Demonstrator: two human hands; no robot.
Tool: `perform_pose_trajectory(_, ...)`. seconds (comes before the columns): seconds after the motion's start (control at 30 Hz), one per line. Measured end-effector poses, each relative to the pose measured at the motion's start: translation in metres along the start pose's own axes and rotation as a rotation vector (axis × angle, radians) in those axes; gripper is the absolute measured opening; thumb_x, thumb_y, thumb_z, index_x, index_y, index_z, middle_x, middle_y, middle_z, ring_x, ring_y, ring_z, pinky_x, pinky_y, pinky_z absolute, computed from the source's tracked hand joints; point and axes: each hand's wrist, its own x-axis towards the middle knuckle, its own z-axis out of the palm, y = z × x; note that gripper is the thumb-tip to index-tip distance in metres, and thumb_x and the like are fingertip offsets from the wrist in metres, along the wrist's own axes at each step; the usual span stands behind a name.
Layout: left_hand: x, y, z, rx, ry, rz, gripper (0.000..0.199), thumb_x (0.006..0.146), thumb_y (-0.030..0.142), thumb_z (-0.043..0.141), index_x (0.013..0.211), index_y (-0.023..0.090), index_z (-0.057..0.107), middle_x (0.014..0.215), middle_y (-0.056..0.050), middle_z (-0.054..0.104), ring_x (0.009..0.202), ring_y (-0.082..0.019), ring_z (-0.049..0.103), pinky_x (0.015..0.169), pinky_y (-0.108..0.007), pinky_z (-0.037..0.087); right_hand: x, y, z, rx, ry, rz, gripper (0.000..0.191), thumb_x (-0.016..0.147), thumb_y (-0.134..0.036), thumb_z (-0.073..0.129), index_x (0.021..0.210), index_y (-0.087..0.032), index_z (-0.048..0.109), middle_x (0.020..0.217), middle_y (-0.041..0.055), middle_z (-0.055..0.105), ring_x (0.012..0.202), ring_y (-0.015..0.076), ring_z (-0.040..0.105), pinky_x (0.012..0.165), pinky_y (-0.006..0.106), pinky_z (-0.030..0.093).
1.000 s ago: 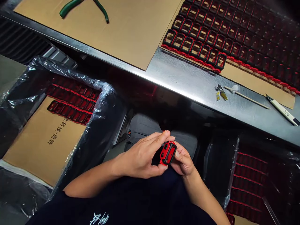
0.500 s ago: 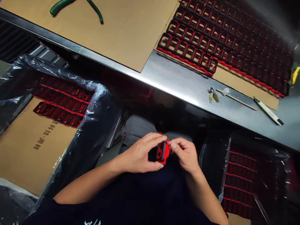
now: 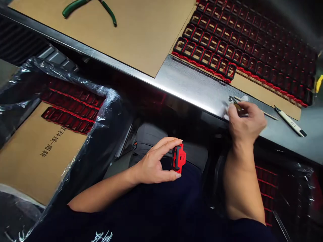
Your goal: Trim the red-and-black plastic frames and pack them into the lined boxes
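My left hand (image 3: 157,163) is closed around a small red and black plastic part (image 3: 179,158) above my lap, pinching its two ends between thumb and fingers. The part's red side, with a small slot in it, faces right. Out over the metal bench's edge, my right hand (image 3: 246,121) has its thumb and fingers closed about a small metal tool with yellow parts (image 3: 238,106). Most of that tool is hidden by the fingers. A thin pale stick (image 3: 270,116) lies just beyond this hand, and a white cutter-like tool (image 3: 290,121) rests to its right.
Rows of red and black frames (image 3: 214,47) stand on cardboard at the bench's back right. Green-handled pliers (image 3: 75,7) lie on a cardboard sheet (image 3: 141,37). A plastic-lined bin (image 3: 108,97) at left holds more parts; others (image 3: 267,185) sit low at right.
My right hand has left the red and black part and moved up and right to the small tool on the bench. My left hand keeps the part, turned slightly.
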Motion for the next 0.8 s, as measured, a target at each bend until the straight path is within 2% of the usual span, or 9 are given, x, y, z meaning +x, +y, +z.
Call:
perform_pose_trajectory(0.03, -0.001, 0.0, -0.001, -0.001, 0.01, 0.007, 0.084, 0.073, 0.032, 0.086, 0.149, 0.025, 0.048, 0.141, -0.015, 0.057, 0.128, -0.031, 0.059, 0.11, -0.047, 0.052, -0.012, -0.004, -0.009, 0.086, -0.007, -0.008, 0.026, 0.084, -0.037, 0.07, 0.098, -0.016, 0.078, 0.081, 0.0073, 0.073, 0.071, 0.0219, 0.066, 0.076, 0.039, 0.055)
perform_pose_trajectory(0.1, -0.003, -0.002, -0.003, -0.002, 0.015, 0.028, 0.086, 0.074, 0.034, 0.085, 0.15, 0.025, 0.046, 0.139, -0.015, 0.058, 0.126, -0.031, 0.061, 0.109, -0.047, 0.053, -0.042, -0.014, -0.032, 0.231, -0.122, -0.099, 0.022, 0.086, -0.034, 0.071, 0.102, -0.02, 0.078, 0.082, 0.0055, 0.074, 0.069, 0.0203, 0.067, 0.069, 0.034, 0.055)
perform_pose_trajectory(0.2, -0.004, -0.004, -0.004, 0.001, -0.001, 0.087, 0.087, 0.075, 0.032, 0.082, 0.152, 0.023, 0.041, 0.134, -0.016, 0.059, 0.12, -0.03, 0.063, 0.104, -0.047, 0.055, -0.091, -0.031, -0.064, 0.453, -0.463, -0.306, 0.022, 0.086, -0.019, 0.073, 0.107, -0.023, 0.077, 0.087, 0.0053, 0.075, 0.071, 0.0188, 0.07, 0.061, 0.03, 0.056)
perform_pose_trajectory(0.27, -0.002, -0.005, -0.001, 0.01, -0.019, 0.145, 0.089, 0.076, 0.029, 0.079, 0.154, 0.022, 0.037, 0.13, -0.017, 0.059, 0.116, -0.03, 0.064, 0.099, -0.046, 0.058, -0.118, -0.042, -0.075, 0.601, -0.591, -0.345, 0.028, 0.086, -0.013, 0.071, 0.112, -0.023, 0.075, 0.087, 0.0065, 0.076, 0.071, 0.019, 0.071, 0.061, 0.03, 0.058)
perform_pose_trajectory(0.37, 0.004, -0.005, 0.004, 0.034, -0.075, 0.206, 0.087, 0.078, 0.026, 0.075, 0.155, 0.021, 0.034, 0.126, -0.017, 0.059, 0.113, -0.029, 0.064, 0.093, -0.043, 0.06, -0.144, -0.053, -0.079, 0.724, -0.605, -0.318, 0.027, 0.086, -0.011, 0.072, 0.111, -0.023, 0.074, 0.089, 0.0078, 0.078, 0.074, 0.0209, 0.075, 0.062, 0.033, 0.061)
perform_pose_trajectory(0.47, 0.007, -0.002, 0.005, 0.047, -0.143, 0.21, 0.082, 0.08, 0.024, 0.073, 0.154, 0.019, 0.037, 0.125, -0.018, 0.06, 0.113, -0.029, 0.064, 0.092, -0.042, 0.061, -0.155, -0.056, -0.079, 0.722, -0.567, -0.303, 0.022, 0.085, -0.011, 0.073, 0.103, -0.024, 0.076, 0.091, 0.0082, 0.079, 0.071, 0.02, 0.075, 0.059, 0.031, 0.06)
perform_pose_trajectory(0.57, 0.008, 0.0, 0.004, 0.061, -0.167, 0.193, 0.08, 0.08, 0.022, 0.073, 0.152, 0.017, 0.039, 0.123, -0.017, 0.06, 0.113, -0.028, 0.064, 0.093, -0.042, 0.06, -0.155, -0.055, -0.08, 0.683, -0.563, -0.336, 0.02, 0.084, -0.01, 0.075, 0.1, -0.022, 0.077, 0.092, 0.009, 0.08, 0.067, 0.0181, 0.074, 0.055, 0.028, 0.058)
perform_pose_trajectory(0.8, 0.004, 0.0, 0.002, 0.082, -0.141, 0.184, 0.079, 0.081, 0.024, 0.074, 0.152, 0.019, 0.038, 0.121, -0.016, 0.06, 0.11, -0.026, 0.064, 0.092, -0.041, 0.06, -0.146, -0.057, -0.082, 0.618, -0.583, -0.454, 0.009, 0.089, -0.014, 0.073, 0.096, -0.018, 0.077, 0.089, 0.0119, 0.08, 0.065, 0.0174, 0.073, 0.052, 0.026, 0.055)
